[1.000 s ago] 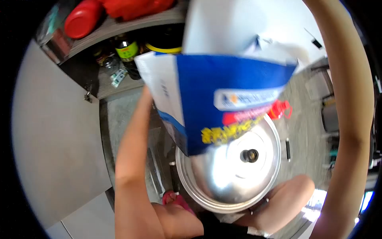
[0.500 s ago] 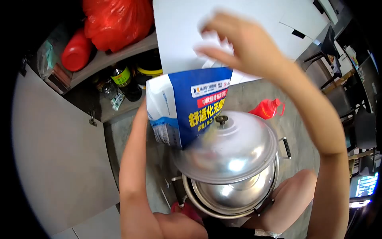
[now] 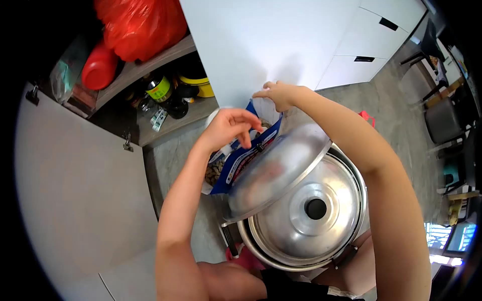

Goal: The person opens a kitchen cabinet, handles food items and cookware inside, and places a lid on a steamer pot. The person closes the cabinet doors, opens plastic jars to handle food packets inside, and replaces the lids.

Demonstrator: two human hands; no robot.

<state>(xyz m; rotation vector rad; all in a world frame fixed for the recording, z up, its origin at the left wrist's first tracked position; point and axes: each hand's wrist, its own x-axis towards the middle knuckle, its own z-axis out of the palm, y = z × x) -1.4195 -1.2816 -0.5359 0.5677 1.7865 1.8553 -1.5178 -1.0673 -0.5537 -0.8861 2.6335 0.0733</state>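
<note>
My left hand [image 3: 231, 130] hovers over blue and white bags [image 3: 232, 168] on the floor, its fingers curved and apart, nothing seen in it. Brownish pieces [image 3: 214, 171] show inside one open bag. My right hand [image 3: 278, 95] is at the upper rim of the bag at the back, fingers bent against its white edge. A domed metal lid [image 3: 281, 170] leans on the bags, tilted over a large pot [image 3: 365, 200]. Another metal lid [image 3: 286, 231] with a black knob [image 3: 315, 208] sits in the pot.
An open cabinet holds a red plastic bag [image 3: 143, 27], a red bottle [image 3: 99, 67], a dark bottle with a green label [image 3: 159, 90] and a yellow-rimmed container [image 3: 201, 86]. White drawers [image 3: 351, 65] stand behind. Chairs [image 3: 442, 120] are at the right.
The blue and white bag has gone down to the floor beside the pot. My left hand has come into view above it, and my right hand has lowered to it. The domed lid now leans steeply.
</note>
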